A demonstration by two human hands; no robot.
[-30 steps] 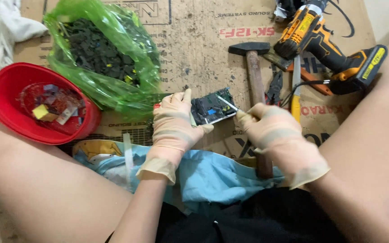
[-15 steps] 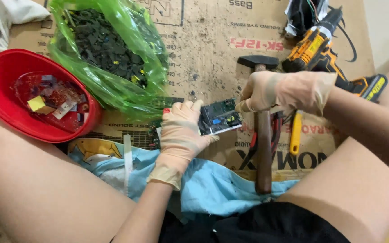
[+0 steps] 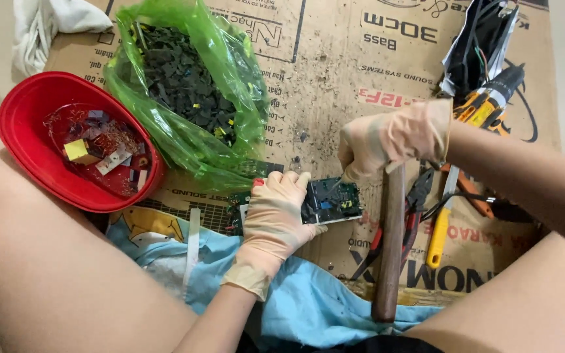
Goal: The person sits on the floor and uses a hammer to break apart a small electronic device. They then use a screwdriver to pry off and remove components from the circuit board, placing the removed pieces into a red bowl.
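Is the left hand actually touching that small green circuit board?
Touching. The head view shows the gloved left hand pressed on the circuit board, its fingers lying over the board's left edge.

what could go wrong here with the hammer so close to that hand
The right hand grips the hammer up near its head, right beside the circuit board that the left hand pins down; a strike could catch those fingers. Chips could also fly; the person's legs are bare.
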